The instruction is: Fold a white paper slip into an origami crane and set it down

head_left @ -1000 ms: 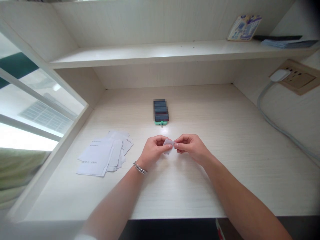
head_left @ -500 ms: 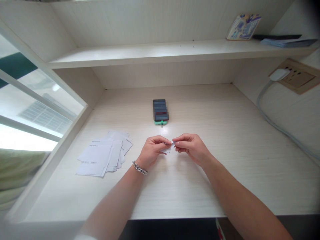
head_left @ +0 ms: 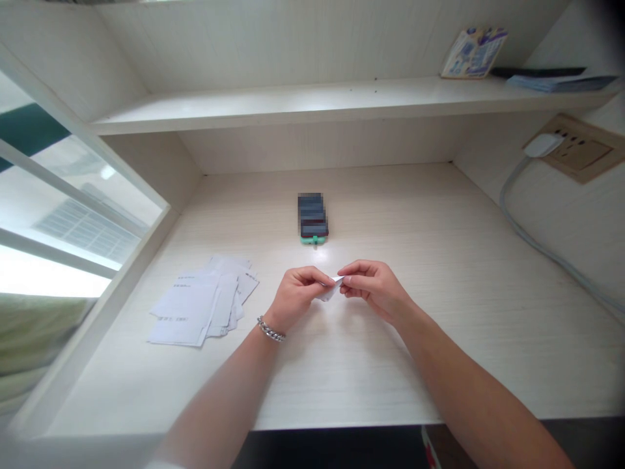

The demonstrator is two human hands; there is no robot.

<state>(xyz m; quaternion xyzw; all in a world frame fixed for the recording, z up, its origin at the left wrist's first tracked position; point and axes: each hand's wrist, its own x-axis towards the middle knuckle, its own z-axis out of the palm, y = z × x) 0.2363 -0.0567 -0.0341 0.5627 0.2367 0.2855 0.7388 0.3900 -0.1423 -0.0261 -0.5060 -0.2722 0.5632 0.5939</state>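
Left hand [head_left: 295, 298] and right hand [head_left: 374, 290] just below mid-frame, almost meeting, thumbs and fingertips pinching a small folded slip of white paper [head_left: 332, 289] between them. Chain bracelet [head_left: 271, 329] on the left wrist. Just left of the hands, a loose pile of white paper sheets [head_left: 195, 303] on the pale wood-grain desk [head_left: 439, 365]. Straight ahead, a pixelated dark object on a teal base [head_left: 313, 218]. Upper right, a white plug [head_left: 543, 145] in a wall socket [head_left: 581, 153], and a picture booklet [head_left: 473, 52] leaning on the shelf [head_left: 312, 98].
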